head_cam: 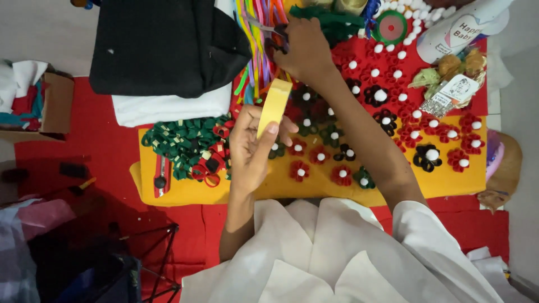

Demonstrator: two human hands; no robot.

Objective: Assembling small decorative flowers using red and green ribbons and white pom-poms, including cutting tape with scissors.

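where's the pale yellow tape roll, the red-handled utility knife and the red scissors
pale yellow tape roll (pixel 274 106), head view, outer band
red-handled utility knife (pixel 161 177), head view, handle middle
red scissors (pixel 205 173), head view, handle loops

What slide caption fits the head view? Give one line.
Left hand holds a yellow strip; right hand reaches scissors.

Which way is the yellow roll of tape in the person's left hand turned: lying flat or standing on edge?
On edge. The yellow roll of tape shows its narrow rim to the camera, pinched by the left hand above the yellow felt sheet.
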